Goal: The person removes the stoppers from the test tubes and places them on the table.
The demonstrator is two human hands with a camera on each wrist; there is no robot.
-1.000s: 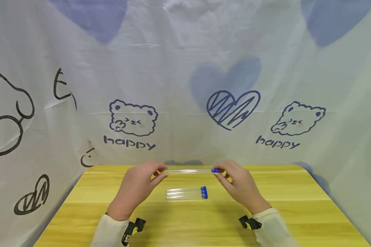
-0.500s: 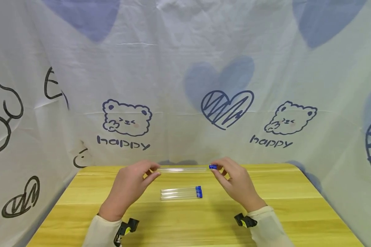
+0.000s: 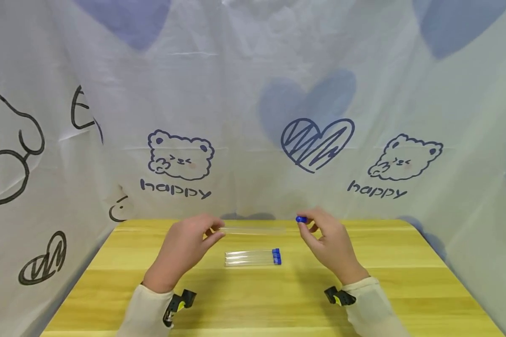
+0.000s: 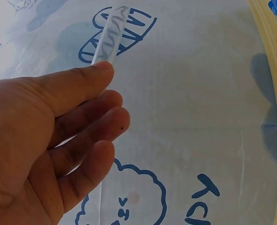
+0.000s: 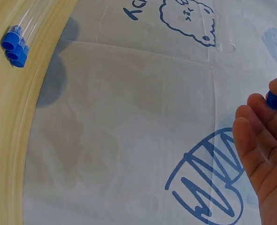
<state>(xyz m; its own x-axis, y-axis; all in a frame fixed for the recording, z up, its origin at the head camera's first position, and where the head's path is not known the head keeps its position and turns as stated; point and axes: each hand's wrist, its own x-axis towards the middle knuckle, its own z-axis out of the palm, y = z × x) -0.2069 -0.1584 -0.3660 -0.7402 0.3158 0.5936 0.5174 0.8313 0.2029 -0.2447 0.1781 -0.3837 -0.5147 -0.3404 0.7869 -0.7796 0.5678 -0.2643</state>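
Holding a clear tube point(image 3: 253, 230) level above the tabletop point(image 3: 405, 281), the left hand point(image 3: 185, 250) pinches its closed end, leaving the mouth free at 3 o'clock. Just beyond, the right hand point(image 3: 331, 241) pinches one blue cap point(image 3: 301, 219), apart from it. At 6 o'clock, three capped tubes point(image 3: 253, 257) lie touching.

Both forearms are reaching forward in cream sleeves, each with a black strap at the wrist. The left hand point(image 3: 185, 248) is pinching something between thumb and fingertips, its other fingers lying loosely extended (the left wrist view shows them stacked side by side). The right hand point(image 3: 331, 243) is hovering apart from it, thumb and forefinger pinching, palm turned inward.
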